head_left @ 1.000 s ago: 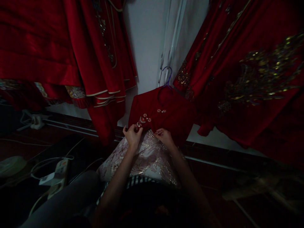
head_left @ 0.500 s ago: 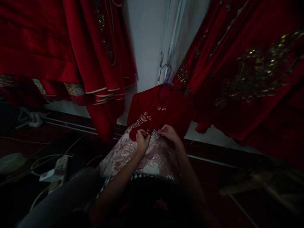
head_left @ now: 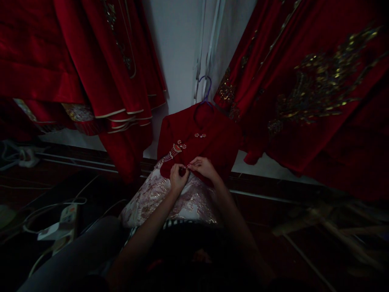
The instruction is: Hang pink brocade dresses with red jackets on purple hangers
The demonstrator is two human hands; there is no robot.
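Observation:
A small dark red jacket [head_left: 212, 138] hangs on a blue hanger [head_left: 204, 87] against the white wall. It carries a beaded tassel ornament [head_left: 174, 149] and a pearl clasp [head_left: 199, 135]. My left hand [head_left: 178, 177] and my right hand [head_left: 203, 166] meet at the jacket's lower front edge, both pinched closed on the red cloth, fingertips nearly touching. Below them lies a pale pink embroidered fabric [head_left: 170, 200] over my lap.
Long red gowns with cream trim [head_left: 100, 73] hang at the left. Red garments with gold embroidery [head_left: 316, 85] hang at the right. A white power strip with cables [head_left: 62, 225] lies on the dark floor at the left. A dark baseboard [head_left: 267, 190] runs along the wall.
My left hand has moved right from the tassel ornament to meet my right hand at the jacket's front edge. The view has shifted slightly, so everything sits a little higher and further left.

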